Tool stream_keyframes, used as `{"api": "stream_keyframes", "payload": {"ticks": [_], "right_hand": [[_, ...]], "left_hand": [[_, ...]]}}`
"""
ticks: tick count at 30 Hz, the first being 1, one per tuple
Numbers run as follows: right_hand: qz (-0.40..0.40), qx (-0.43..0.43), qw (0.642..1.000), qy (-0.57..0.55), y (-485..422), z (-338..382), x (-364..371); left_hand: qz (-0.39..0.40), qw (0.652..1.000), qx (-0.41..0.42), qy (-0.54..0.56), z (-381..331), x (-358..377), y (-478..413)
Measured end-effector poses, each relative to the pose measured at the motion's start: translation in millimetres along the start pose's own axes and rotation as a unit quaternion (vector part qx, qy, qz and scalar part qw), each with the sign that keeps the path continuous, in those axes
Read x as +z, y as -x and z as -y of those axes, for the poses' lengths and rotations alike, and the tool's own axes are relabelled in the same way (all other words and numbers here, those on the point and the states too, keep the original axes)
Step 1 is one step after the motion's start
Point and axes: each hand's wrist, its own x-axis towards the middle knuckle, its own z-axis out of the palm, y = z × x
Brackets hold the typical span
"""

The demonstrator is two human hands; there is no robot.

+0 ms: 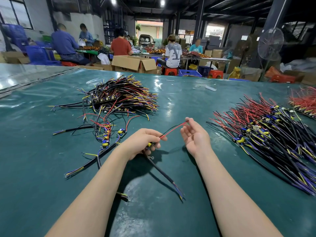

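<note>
now left hand [145, 142] fingers clench the driver board [149, 144] just above the desk [179, 100]; its red wire [172, 130] slants up-right to right hand [195, 135], fingers pinching the tip.

Three heaps of wired boards on the bench [171, 103]: the left heap [123, 96], the right heap [266, 130] and the red heap [304, 103] at the far right edge. One single wired board [149, 144] is up off the surface. Loose boards [121, 133] lie by the left heap (too tangled for a firm number). Behind: five workers [65, 43], one standing fan [270, 46], one van [146, 40], two ceiling lights [162, 2].
</note>
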Motion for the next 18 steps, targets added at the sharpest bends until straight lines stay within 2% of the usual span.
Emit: {"api": "stream_keyframes", "payload": {"ticks": [2,5,9,12,15,18], "right_hand": [[0.045,0.006,0.994,0.1,4.4,-6.9,4.8],[0.149,0.015,0.959,0.241,12.9,-19.6,11.4],[0.21,0.011,0.934,0.289,14.9,-23.6,12.1],[0.222,-0.004,0.925,0.307,14.1,-22.7,9.9],[0.197,-0.05,0.918,0.34,14.0,-24.7,10.1],[0.155,-0.058,0.93,0.327,13.1,-24.1,9.6]], "left_hand": [[-0.036,0.999,0.013,0.004,-0.3,0.2,-1.8],[-0.071,0.997,0.009,0.01,0.1,1.2,-4.1],[-0.092,0.995,0.004,0.028,1.8,0.9,-5.1],[-0.08,0.997,0.01,0.021,1.7,2.4,-5.5],[-0.077,0.997,-0.001,0.005,1.1,5.0,-5.6],[-0.079,0.993,-0.014,0.087,1.1,3.3,-6.4]]}}
